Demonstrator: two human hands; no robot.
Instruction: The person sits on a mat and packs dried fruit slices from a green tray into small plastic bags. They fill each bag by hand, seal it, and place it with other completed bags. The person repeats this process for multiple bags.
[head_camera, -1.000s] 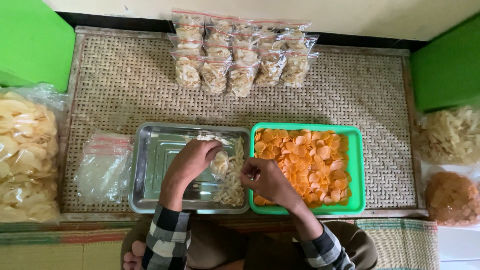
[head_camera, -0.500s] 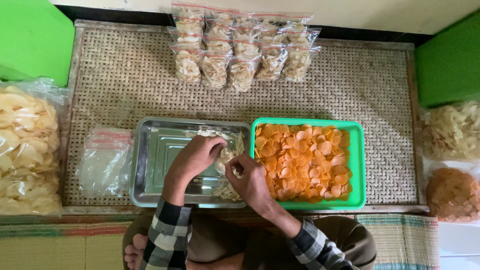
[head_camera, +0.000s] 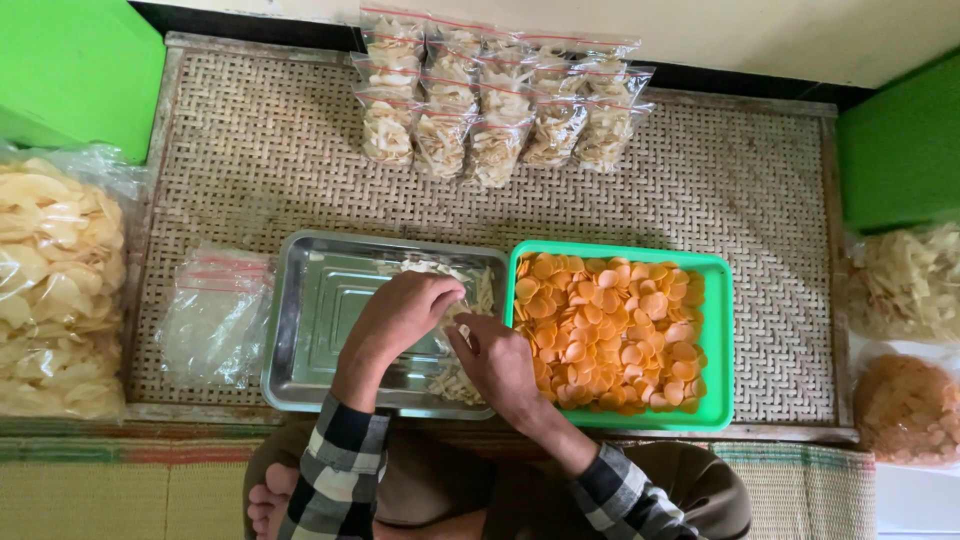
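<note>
Seen from above, nearest the camera: crossed legs, a bare foot (head_camera: 268, 505), and two forearms in black-and-white checked sleeves (head_camera: 335, 470).

Just beyond, both hands over a shallow rectangular steel tray (head_camera: 325, 300) on a woven rattan counter (head_camera: 780, 200). Left hand (head_camera: 398, 318) curled, fingertips pinched together on pale, thin cracker chips (head_camera: 478, 290) heaped at the tray's right end. Right hand (head_camera: 497, 360) just beside it, fingers closed around what looks like a small clear bag; exact contents of that grip hard to tell.

Touching the tray's right side, a bright green rectangular plastic tray (head_camera: 722, 340) filled with round orange chips (head_camera: 610, 335). Left of the steel tray, a flat stack of empty clear zip bags with red seal strips (head_camera: 215, 315).

Further out at the far left, a big clear sack of large pale crackers (head_camera: 55, 285); at the far right, a bag of pale chips (head_camera: 905, 280) and a bag of brownish-orange chips (head_camera: 908, 408).

Farthest away, along the counter's back edge, rows of small sealed bags of pale chips (head_camera: 495, 100), overlapping. Green boxes (head_camera: 70, 70) at both upper corners.
</note>
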